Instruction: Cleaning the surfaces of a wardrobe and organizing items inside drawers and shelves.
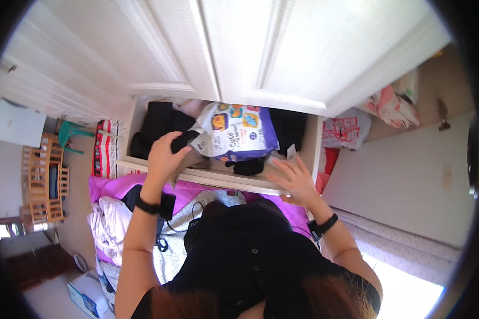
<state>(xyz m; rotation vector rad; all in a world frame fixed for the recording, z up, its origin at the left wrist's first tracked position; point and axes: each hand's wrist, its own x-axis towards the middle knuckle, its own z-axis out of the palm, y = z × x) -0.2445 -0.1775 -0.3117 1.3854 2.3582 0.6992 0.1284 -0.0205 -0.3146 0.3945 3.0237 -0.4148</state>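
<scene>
Nearest to you, here are your 2 wrists in black bands, and beyond them both hands over the open drawer [231, 182]. Your left hand [164, 158] is up by its left side, thumb and fingers parted around nothing, the thumb close to the pack's loose corner; whether it brushes the wrapper, you can't tell from here. Over on the right, your right hand [295, 183] spreads its fingers above the front right corner, no grip closed, beside a small pale tag [291, 152].

And there's the pack [239, 133], white and purple, tilted across the middle of the drawer from the back edge toward the front, dark clothes [159, 117] to its left and more toward the right edge. This looks like the arranging step, pack and clothes being sorted within the drawer. The next move probably calls for your fingers to close on both ends of the pack, gently, since the wrapper looks soft.

Now the print: bold dark lettering slants across the pack's white face, with cartoon pictures in coloured squares above. Farther off, past the drawer's right edge, a plastic bag [346, 130] carries red characters, crumpled. The 2 white cabinet doors [303, 42] beyond show no writing.
</scene>
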